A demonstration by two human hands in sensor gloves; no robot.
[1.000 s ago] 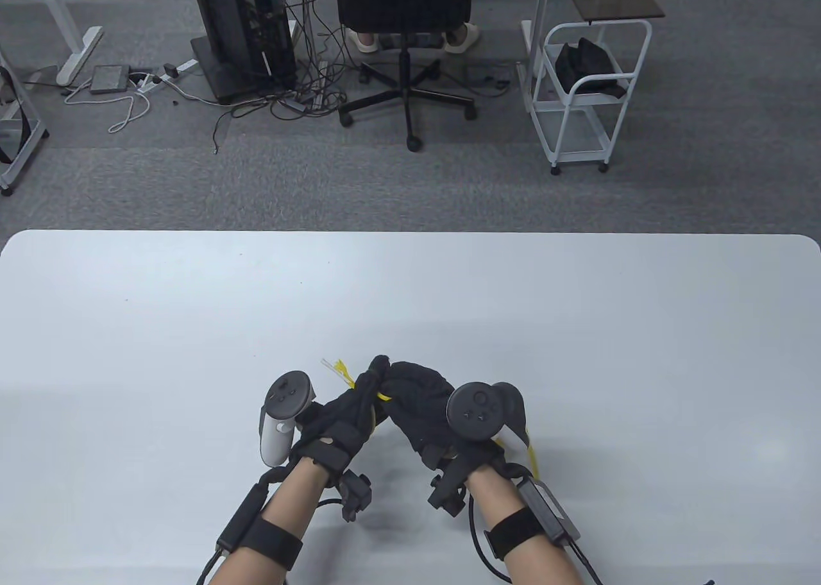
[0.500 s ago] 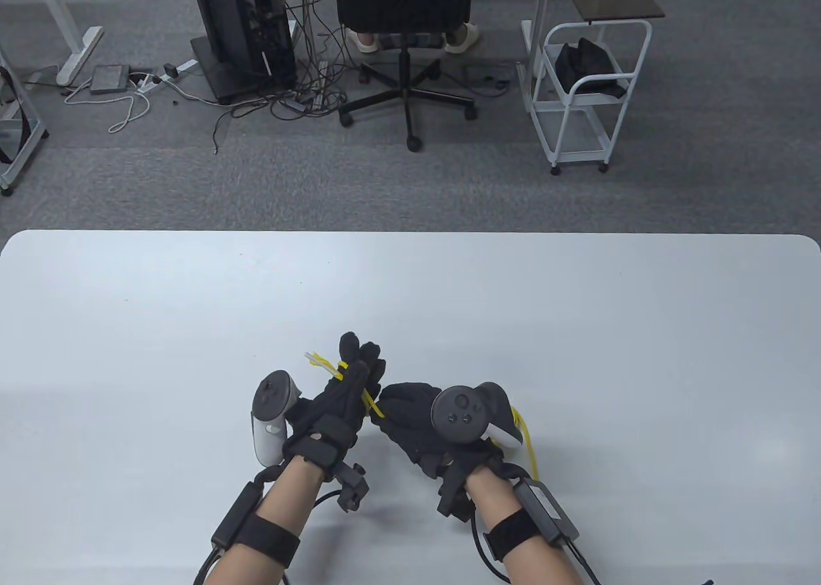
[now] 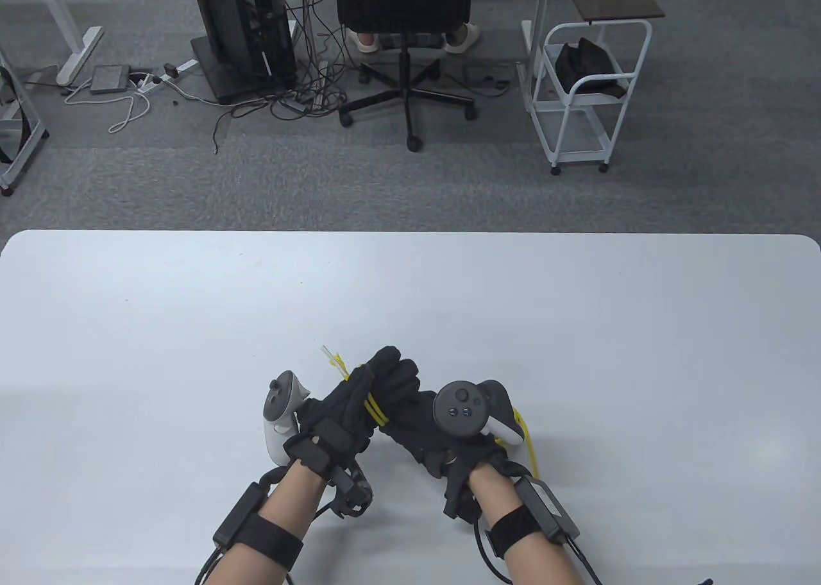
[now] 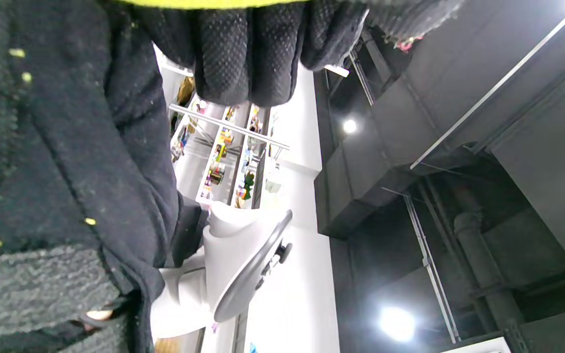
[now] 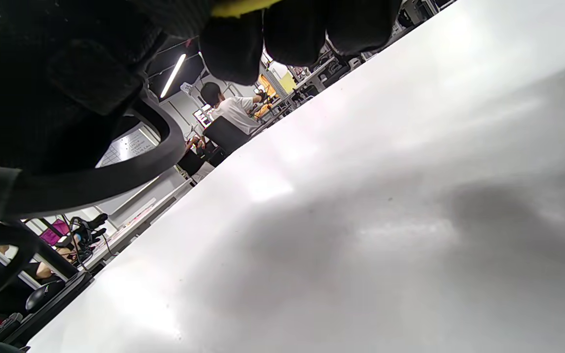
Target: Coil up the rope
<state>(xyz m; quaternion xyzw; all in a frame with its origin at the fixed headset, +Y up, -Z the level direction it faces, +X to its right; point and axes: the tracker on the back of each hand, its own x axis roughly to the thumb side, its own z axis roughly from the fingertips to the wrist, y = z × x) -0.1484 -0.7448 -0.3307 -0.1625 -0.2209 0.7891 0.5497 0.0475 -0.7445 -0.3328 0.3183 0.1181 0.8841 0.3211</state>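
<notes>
White table (image 3: pixel 192 328), hands (image 3: pixel 340 405) around rope (image 3: pixel 373 410)

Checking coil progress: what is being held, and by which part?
The yellow rope: turns wrap the left hand; the right hand seems to hold its trailing length.

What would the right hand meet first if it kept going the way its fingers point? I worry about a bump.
Probably the left hand: the right hand points up-left, its fingers already against it, yellow rope wound between them. Depth is unclear.
</notes>
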